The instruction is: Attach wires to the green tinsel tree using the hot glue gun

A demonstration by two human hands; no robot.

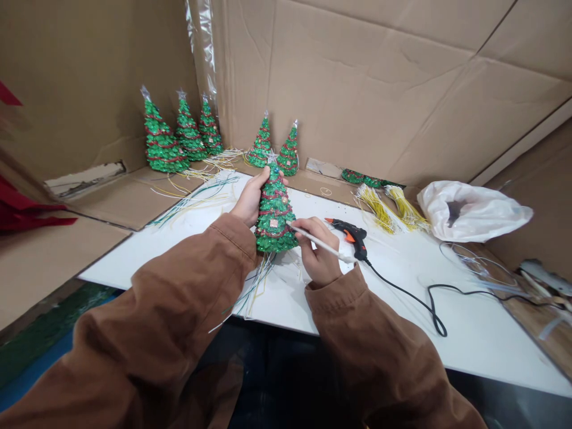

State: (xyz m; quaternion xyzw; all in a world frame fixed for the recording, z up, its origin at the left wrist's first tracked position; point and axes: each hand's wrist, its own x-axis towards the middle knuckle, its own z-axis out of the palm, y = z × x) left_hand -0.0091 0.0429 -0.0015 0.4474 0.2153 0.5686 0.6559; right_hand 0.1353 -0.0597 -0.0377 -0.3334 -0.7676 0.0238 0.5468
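Xmas tree figurine (274,205) gripped upright in L hand (249,199). R hand (319,256) pinches wht. stick (326,245), tip at tree's lower R side.

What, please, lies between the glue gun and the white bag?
Two bundles of yellow and white strands lie there, as the head view shows.

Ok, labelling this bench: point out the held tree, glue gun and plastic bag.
Held tree (273,205), head view, middle branches.
Glue gun (356,233), head view, black body.
Plastic bag (480,211), head view, white side.
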